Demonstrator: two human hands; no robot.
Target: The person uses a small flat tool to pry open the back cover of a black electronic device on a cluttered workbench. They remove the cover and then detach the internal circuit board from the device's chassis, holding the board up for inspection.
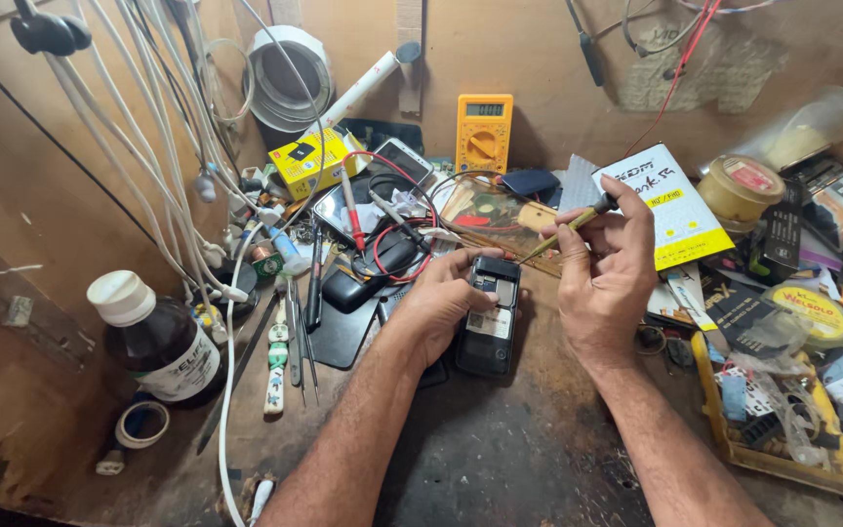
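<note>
— What have you got under your hands?

— A small black phone (pixel 489 314) with its back cover off, lying flat on the bench (pixel 500 459) right in front of me. My left hand (pixel 438 298) rests on its left edge, fingers curled over the top corner and closed against the casing, pinning it down.

— And the other hand?

— My right hand (pixel 605 268) is raised just to the right of the phone, not touching it. Thumb and fingers are pinched tight on a thin screwdriver (pixel 566 225) with a yellowish shaft and a dark cap. It slants down to the left, with the tip just above the phone's upper right corner. I cannot tell whether the tip touches anything.

— What lies around it?

— Plenty. Straight behind the phone sits a yellow multimeter (pixel 484 132) leaning on the back wall, with red and black leads (pixel 397 220) looping over other handsets. To my left stands 1 brown bottle (pixel 156 337) with a white cap, and a roll of tape (pixel 141 425) lies near it. A row of tweezers and small tools (pixel 295 337) lies between the bottle and my left arm. White cables (pixel 163 127) hang down the left wall. On my right there is a yellow tray (pixel 778 415) full of small parts, and a yellow and white packet (pixel 663 200) just behind my right hand.
</note>
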